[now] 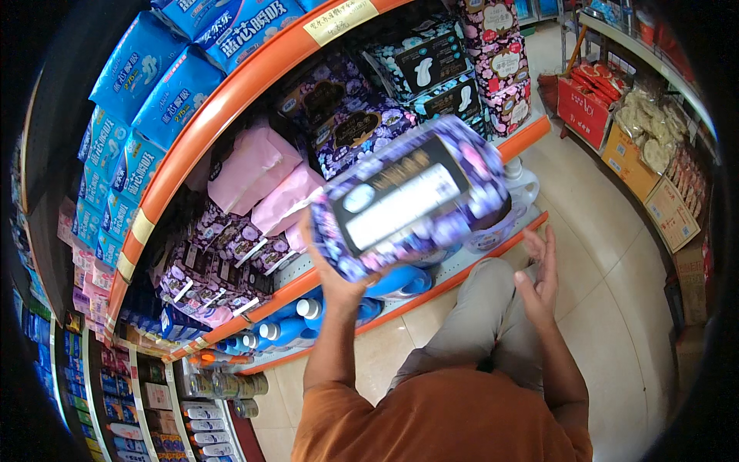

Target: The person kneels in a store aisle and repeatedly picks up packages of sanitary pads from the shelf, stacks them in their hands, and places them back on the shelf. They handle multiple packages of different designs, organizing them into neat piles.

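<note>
My left hand [338, 277] grips the lower left end of a purple flowered pack [410, 196] with a dark panel, blurred and held tilted in front of the middle shelf. My fingers are partly hidden by the pack. To the right, my right hand [538, 277] holds nothing, its fingers apart, over the tiled floor by my knee. Behind the held pack, similar purple flowered packs [352, 130] lie on the shelf. Pink packs [254, 167] lie left of them, above dark flowered packs [216, 283]. Black packs of sanitary pads [433, 69] are stacked further back.
An orange shelf edge [231, 98] curves overhead, with blue pad packs [138, 69] above it. Blue bottles [398, 283] and a clear-handled jug [522, 185] stand on the bottom shelf. Across the aisle are cardboard boxes [629, 167] of bagged goods. Tiled floor [600, 323] shows at right.
</note>
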Tool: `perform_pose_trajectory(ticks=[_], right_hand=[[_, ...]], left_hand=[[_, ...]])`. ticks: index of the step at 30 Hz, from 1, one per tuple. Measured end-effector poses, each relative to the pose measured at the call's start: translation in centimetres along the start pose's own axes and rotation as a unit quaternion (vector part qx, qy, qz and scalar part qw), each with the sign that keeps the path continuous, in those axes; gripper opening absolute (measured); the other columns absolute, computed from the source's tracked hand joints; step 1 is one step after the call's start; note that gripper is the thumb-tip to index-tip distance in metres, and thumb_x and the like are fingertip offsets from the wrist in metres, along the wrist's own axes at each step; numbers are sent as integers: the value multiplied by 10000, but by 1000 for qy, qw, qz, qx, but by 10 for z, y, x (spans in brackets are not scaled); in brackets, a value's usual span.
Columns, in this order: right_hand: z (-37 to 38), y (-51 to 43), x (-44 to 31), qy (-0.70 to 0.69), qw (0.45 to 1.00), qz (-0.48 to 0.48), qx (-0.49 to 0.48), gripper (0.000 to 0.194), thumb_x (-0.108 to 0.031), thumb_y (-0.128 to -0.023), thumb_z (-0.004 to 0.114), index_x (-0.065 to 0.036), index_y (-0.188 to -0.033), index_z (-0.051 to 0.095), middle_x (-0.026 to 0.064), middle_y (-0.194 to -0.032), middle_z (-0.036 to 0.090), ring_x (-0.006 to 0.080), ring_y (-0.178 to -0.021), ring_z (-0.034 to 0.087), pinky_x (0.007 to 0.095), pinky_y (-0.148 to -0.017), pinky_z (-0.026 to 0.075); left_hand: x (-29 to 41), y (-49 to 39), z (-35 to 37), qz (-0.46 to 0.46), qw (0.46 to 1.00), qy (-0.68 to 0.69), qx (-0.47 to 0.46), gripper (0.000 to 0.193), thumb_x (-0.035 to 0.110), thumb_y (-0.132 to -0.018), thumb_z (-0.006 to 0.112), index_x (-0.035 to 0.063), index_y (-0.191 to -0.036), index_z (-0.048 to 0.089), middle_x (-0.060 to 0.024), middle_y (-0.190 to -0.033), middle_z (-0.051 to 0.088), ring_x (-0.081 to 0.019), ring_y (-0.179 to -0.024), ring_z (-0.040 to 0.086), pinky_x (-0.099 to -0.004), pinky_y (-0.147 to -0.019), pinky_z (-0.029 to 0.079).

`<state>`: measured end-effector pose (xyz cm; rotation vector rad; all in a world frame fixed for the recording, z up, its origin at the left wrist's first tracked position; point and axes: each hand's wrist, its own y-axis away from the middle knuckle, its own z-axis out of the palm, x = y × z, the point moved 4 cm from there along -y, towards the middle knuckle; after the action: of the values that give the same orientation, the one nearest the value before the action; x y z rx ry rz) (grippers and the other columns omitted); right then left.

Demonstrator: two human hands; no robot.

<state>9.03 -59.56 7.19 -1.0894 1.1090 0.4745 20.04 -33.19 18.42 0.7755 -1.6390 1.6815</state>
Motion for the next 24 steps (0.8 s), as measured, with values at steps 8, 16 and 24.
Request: perform_pose_trajectory(ticks=[8, 16, 24], right_hand=[[-12, 31, 73, 69, 992, 90, 61, 731, -1, -738, 581, -2, -1394, 257, 120, -1045, 579, 193, -942, 533, 310, -862, 407], [-14, 43, 90, 84, 991, 104, 16, 658, 45, -729, 551, 21, -1349, 334, 109, -972, 593, 181, -871, 553, 285, -786, 444], [-15, 44, 91, 131, 991, 37, 9, 654, 48, -699, 555, 24, -1325, 369, 119, -948, 602, 213, -846, 561, 320, -788, 452]], left_hand=[[30, -81, 3, 48, 995, 26, 82, 830, 30, -538, 747, 57, -1245, 312, -74, -1125, 458, -194, -1052, 485, -325, -934, 400], [-3, -112, 0, 77, 994, -20, 81, 789, 159, -606, 794, 5, -1244, 357, -100, -1137, 465, -202, -1035, 471, -332, -940, 360], [7, -119, 11, 87, 991, -103, 22, 496, 179, -755, 720, -4, -1151, 484, -86, -1003, 581, -166, -936, 523, -302, -888, 389]])
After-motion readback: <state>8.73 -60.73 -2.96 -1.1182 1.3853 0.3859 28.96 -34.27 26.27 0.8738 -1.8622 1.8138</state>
